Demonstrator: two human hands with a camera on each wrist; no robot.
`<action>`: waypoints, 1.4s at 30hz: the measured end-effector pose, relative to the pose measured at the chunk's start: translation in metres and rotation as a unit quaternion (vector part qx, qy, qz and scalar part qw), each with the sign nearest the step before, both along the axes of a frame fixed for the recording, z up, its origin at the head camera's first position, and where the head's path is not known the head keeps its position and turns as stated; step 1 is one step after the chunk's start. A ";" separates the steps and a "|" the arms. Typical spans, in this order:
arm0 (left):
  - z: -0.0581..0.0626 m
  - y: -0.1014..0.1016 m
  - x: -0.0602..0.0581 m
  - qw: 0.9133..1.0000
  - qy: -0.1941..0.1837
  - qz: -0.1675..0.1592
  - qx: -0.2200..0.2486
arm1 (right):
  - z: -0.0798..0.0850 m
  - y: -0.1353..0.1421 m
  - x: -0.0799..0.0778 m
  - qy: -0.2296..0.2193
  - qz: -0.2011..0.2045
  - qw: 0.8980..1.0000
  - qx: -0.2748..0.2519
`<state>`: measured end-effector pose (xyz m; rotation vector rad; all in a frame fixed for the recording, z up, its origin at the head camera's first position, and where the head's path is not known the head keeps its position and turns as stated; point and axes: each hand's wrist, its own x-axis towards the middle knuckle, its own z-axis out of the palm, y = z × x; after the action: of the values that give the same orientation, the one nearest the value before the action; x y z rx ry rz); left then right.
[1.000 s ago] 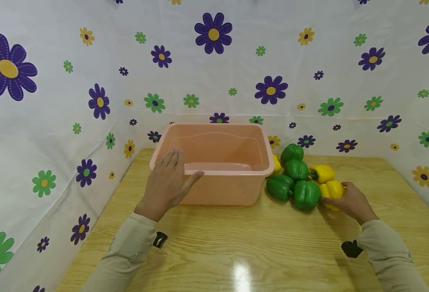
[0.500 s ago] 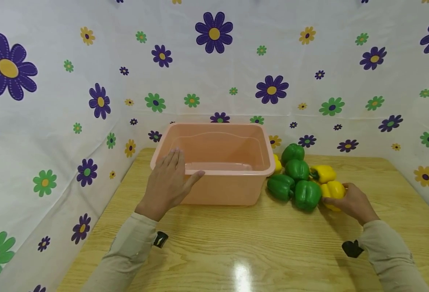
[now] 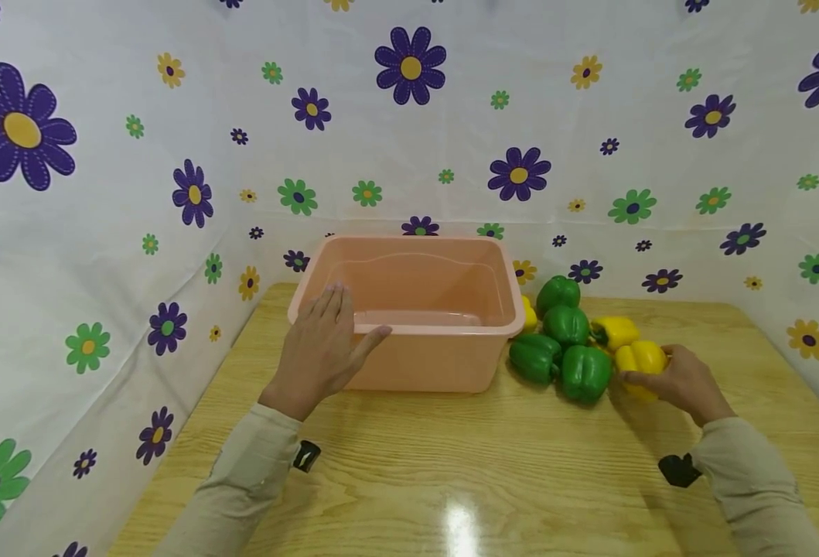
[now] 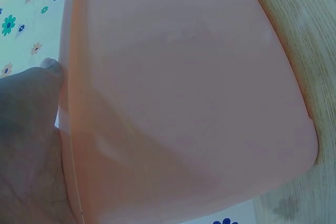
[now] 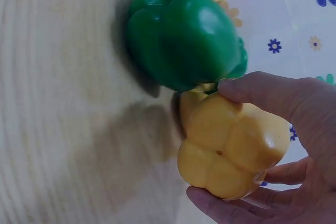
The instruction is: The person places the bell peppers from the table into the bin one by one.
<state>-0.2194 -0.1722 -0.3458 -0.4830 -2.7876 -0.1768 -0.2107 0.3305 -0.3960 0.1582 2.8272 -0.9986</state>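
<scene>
My right hand [image 3: 691,383] grips a yellow bell pepper [image 3: 640,362] at the right end of a group of peppers. In the right wrist view the thumb lies along one side of this yellow pepper [image 5: 226,150] and the fingers curl round the other. Beside it sits a green bell pepper [image 3: 586,374]. My left hand [image 3: 315,348] rests with straight fingers over the front left rim of a pink plastic tub [image 3: 423,360], its thumb spread along the rim. The left wrist view shows the tub's outer wall [image 4: 199,87] close up.
Several more green peppers [image 3: 566,325] and a second yellow pepper [image 3: 615,331] stand right of the tub; another yellow one [image 3: 528,313] is partly hidden behind it. All are on a wooden table [image 3: 409,480], backed by a flower-patterned cloth [image 3: 367,139].
My right hand has shifted slightly to the right with the yellow pepper, widening the space to the green one. The left hand and the tub have stayed put.
</scene>
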 end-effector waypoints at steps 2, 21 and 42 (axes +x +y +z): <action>0.000 0.000 0.000 1.000 -0.001 0.001 0.000 | 0.003 0.000 0.000 0.006 0.000 1.000 -0.004; -0.001 -0.001 -0.001 1.000 -0.010 0.002 -0.004 | 0.041 -0.021 -0.009 0.087 0.013 0.996 -0.028; 0.001 0.000 0.000 1.000 -0.023 0.003 0.001 | 0.078 -0.078 -0.025 0.140 0.007 0.984 -0.105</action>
<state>-0.2197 -0.1726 -0.3453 -0.4754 -2.8332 -0.1912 -0.2355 0.2522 -0.3178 -0.0289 2.9307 -1.4087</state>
